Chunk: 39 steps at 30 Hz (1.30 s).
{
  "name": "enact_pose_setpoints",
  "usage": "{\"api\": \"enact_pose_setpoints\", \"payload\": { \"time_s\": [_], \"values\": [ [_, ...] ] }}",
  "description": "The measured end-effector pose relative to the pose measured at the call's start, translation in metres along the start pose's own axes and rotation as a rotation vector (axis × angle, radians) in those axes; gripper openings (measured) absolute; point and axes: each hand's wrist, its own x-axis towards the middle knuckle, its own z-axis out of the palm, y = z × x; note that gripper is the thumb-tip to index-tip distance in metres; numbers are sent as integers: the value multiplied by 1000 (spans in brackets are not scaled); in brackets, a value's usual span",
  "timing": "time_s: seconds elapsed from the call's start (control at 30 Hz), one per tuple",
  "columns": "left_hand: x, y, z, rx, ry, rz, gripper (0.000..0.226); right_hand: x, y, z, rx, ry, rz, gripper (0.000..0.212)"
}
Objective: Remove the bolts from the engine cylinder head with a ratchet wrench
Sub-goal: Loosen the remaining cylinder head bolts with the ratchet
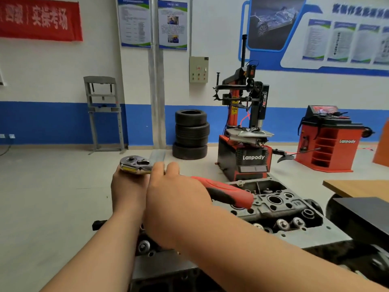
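View: head camera.
Ratchet wrench (pixel 227 192): one; round steel head, red-and-black moulded grip; long axis runs 10 to 4 o'clock, head at 10, held above the block.
Left hand (pixel 128 186): fingers cupped round the wrench head.
Right hand (pixel 174 199): fingers wrapped over the shank.
Cylinder head (pixel 280 207): one; rough grey casting, 4 o'clock of the hands.
Tyres (pixel 190 133): four, stacked.

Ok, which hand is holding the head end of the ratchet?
The left hand: its fingers curl under the ratchet wrench at its metal head. The right hand lies over the shaft instead, next to the red grip.
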Motion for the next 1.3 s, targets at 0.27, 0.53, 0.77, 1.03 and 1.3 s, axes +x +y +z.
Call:
{"api": "enact_pose_setpoints", "payload": {
  "time_s": [0.27, 0.53, 0.77, 1.03, 1.3],
  "values": [
    [8, -8, 5, -111, 3, -116, 3, 75, 41, 10, 296, 23, 71, 27],
    [16, -12, 5, -122, 80, -137, 12, 147, 13, 19, 151, -103, -143, 52],
    [10, -4, 4, -121, 92, -155, 20, 127, 22, 22, 106, -7, 17, 39],
    [9, -7, 5, 130, 54, 11, 10, 26, 6, 25, -141, 109, 147, 56],
    [18, -11, 8, 95, 57, -45, 10, 61, 28, 5, -60, 115, 84, 12]
  ]
}}
